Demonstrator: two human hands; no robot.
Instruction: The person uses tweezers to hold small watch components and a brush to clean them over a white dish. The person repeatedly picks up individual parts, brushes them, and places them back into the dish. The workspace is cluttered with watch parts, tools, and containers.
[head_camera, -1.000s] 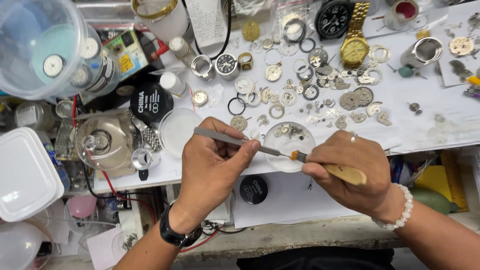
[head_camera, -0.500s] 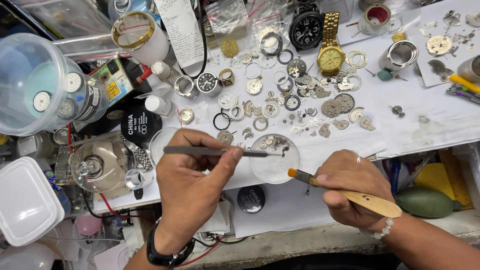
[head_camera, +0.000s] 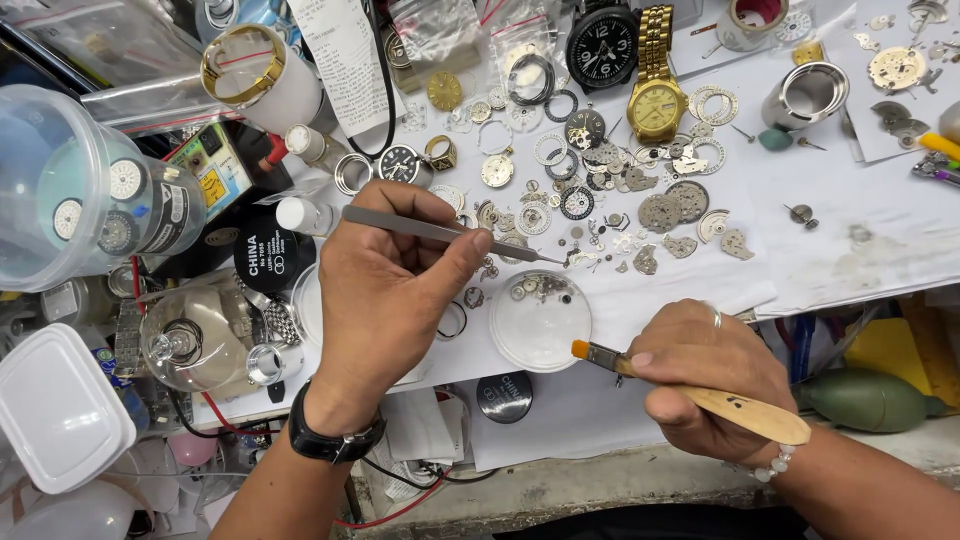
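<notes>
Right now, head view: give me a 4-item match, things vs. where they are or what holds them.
Things:
1. tweezers
2. brush
3. gold wristwatch
4. clear round dish

Places:
A. held in the right hand
B. on the white paper between the two hands
C. held in the left hand
D. lying at the top of the bench, beside a black-dial watch

Pairs: 1-C, 2-A, 3-D, 4-B

Tweezers (head_camera: 440, 231) – matt grey metal; brush (head_camera: 700, 394) – pale smooth wood handle; dish (head_camera: 540, 322) – clear glossy plastic.
</notes>
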